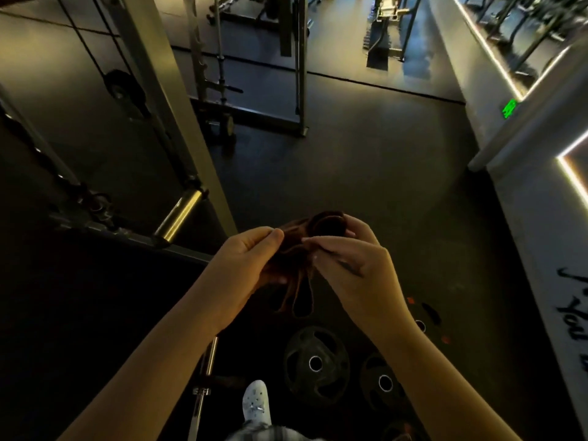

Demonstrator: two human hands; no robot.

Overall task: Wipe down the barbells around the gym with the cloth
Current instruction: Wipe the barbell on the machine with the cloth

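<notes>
While the left hand [241, 265] and right hand [353, 268] each pinch it, the dark cloth [294, 246] hangs bunched between them; a barbell [207, 361] lies on the floor [350, 170] below, beside plates [315, 361].

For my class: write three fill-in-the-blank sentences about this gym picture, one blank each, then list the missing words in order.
1. The left hand and the right hand together pinch one dark ____.
2. The shoe near the bottom edge is ____.
3. The small lit sign at the right glows ____.
Missing words: cloth, white, green.
</notes>
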